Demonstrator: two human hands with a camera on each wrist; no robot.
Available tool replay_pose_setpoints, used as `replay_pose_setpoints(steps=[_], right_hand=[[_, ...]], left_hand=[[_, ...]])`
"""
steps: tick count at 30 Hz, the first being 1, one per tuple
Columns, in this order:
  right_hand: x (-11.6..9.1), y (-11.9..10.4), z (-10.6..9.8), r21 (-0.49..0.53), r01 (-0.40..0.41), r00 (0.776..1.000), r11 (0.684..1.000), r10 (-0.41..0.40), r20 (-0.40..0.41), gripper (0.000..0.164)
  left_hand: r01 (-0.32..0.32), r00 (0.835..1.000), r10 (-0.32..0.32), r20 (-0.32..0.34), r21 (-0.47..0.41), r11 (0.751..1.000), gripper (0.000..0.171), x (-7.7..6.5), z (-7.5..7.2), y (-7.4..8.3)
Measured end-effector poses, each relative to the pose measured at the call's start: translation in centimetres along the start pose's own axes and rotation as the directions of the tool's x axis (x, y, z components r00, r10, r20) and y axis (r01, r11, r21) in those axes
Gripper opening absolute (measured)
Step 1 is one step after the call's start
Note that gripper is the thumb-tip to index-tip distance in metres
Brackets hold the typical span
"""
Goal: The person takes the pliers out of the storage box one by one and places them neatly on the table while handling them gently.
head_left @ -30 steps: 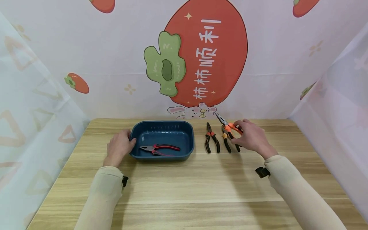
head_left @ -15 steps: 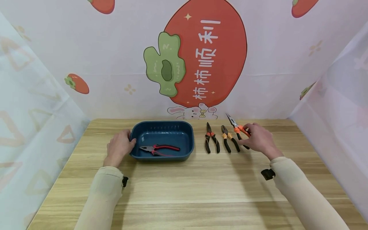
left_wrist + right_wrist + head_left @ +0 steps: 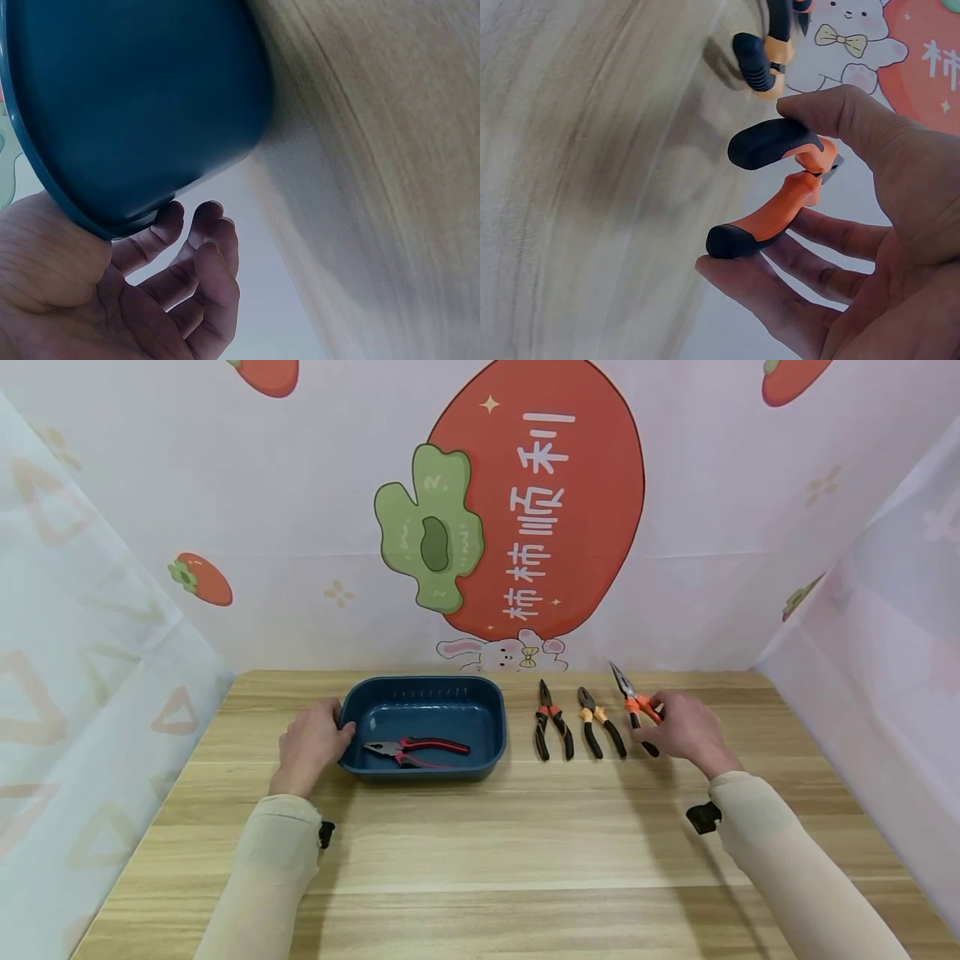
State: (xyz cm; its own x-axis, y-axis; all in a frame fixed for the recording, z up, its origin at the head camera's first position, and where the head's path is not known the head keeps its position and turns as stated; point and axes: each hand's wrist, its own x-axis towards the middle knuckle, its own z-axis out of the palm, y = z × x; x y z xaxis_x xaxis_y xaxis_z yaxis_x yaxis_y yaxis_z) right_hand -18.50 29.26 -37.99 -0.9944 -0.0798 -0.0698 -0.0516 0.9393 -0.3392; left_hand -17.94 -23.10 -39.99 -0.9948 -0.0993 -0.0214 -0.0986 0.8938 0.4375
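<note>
My left hand point(image 3: 313, 739) pinches the left rim of a blue plastic tray point(image 3: 429, 772), thumb over the edge; the left wrist view has its fingers curled below the tray wall point(image 3: 142, 97). Inside the tray lie red-and-black combination pliers point(image 3: 435, 743). At the right, my right hand point(image 3: 684, 727) holds orange-and-black long-nose pliers point(image 3: 632, 693) by the handles, jaws pointing toward the back wall. In the right wrist view, thumb and fingers sit on the outer sides of the spread handles point(image 3: 780, 214). Whether these pliers touch the table cannot be told.
Red-and-black long-nose pliers point(image 3: 547, 710) and yellow-and-black pliers point(image 3: 596, 714) lie side by side between the tray and my right hand. The wooden table point(image 3: 480, 852) ends at a printed back wall point(image 3: 300, 510), with cloth walls on both sides.
My right hand has moved right with the orange-handled pliers, from over the yellow-and-black pliers to beside them, uncovering them. The left hand and tray have stayed put.
</note>
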Motion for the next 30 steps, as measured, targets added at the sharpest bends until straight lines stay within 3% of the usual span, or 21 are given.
replay_pose_setpoints(steps=[13,30], right_hand=[[0.4,1.2,1.2,0.005,-0.048,0.999,0.999,0.048,0.027,0.039],[0.9,1.4,1.7,0.0,-0.086,0.993,0.996,0.086,0.085,0.054]], left_hand=[[0.008,1.0,-0.008,0.011,-0.006,1.0,0.021,0.1,0.0,0.1],[0.008,1.0,-0.008,0.006,-0.004,1.0,0.021,0.1,0.0,-0.1]])
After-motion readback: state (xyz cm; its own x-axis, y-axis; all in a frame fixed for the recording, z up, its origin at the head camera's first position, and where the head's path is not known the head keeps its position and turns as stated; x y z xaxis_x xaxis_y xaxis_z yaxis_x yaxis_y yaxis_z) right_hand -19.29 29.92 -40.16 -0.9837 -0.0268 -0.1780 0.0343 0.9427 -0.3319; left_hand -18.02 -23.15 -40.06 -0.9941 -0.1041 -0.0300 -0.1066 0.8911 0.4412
